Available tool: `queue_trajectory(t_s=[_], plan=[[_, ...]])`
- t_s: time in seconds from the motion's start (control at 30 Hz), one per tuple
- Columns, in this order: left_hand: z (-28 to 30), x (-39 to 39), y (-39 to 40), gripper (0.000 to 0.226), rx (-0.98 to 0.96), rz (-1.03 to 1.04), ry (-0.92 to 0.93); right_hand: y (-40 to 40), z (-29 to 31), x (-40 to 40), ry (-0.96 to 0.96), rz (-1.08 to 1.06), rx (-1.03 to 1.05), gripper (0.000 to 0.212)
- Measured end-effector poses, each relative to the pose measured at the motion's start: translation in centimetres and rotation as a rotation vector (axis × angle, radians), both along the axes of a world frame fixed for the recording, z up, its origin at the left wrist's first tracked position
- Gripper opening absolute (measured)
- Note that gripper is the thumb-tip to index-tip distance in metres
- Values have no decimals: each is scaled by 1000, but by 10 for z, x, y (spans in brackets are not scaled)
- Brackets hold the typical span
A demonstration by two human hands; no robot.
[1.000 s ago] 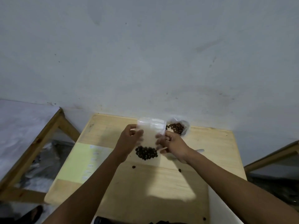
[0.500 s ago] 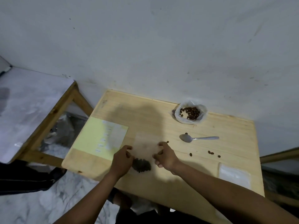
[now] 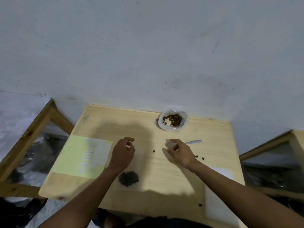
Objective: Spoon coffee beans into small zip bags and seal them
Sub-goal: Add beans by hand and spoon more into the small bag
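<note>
A clear zip bag lies flat on the wooden table point(image 3: 213, 132), with its dark heap of coffee beans point(image 3: 128, 178) at the near end. My left hand point(image 3: 123, 153) hovers above the bag's far left corner, fingers loosely curled, holding nothing I can see. My right hand point(image 3: 179, 153) has moved right and its fingers curl over the bowl end of the spoon point(image 3: 194, 142), whose handle lies flat on the table. I cannot tell whether the spoon is gripped. An open plastic bag of coffee beans point(image 3: 172, 120) stands at the back by the wall.
A yellow sheet point(image 3: 74, 155) with a clear bag on it lies at the left. Flat empty zip bags point(image 3: 222, 172) lie at the right edge. Loose beans point(image 3: 153, 151) are scattered mid-table. Wooden frames stand on either side, and a wall rises behind.
The filled bag went from being held up in both hands to lying flat on the table. Both hands have let go and spread apart, the right one reaching the spoon.
</note>
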State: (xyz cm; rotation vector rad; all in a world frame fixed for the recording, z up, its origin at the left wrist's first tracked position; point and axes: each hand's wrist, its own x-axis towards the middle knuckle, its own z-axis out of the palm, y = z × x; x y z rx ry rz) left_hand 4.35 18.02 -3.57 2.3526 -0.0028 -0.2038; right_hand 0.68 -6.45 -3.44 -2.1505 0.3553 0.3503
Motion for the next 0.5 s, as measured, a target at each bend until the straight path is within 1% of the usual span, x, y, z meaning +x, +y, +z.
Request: queue_trajectory(t_s=[0.1,0.23,0.27,0.3,0.37,0.4,0.47,0.5], plan=[[10,13,-47,19,-33,-155,87,-51,7,-13,-8,-97,-83,42],[21,10,-117,22,23,-468,215,-114,8,-51,76,-233,-200,52],[21,6,-134,24,8,-509,254,-126,7,-62,111,-251,-246,54],[19,0,-149,26,-48,-515,328,-136,4,-72,142,-270,-284,57],[15,-14,-174,29,-182,-481,553,-151,-3,-93,196,-310,-334,61],[12,-23,-184,30,-214,-473,667,-157,-9,-104,227,-324,-356,62],[3,-42,-202,32,-173,-515,814,-164,-24,-124,292,-341,-415,59],[-2,-50,-209,38,-139,-546,856,-165,-32,-132,323,-329,-449,55]])
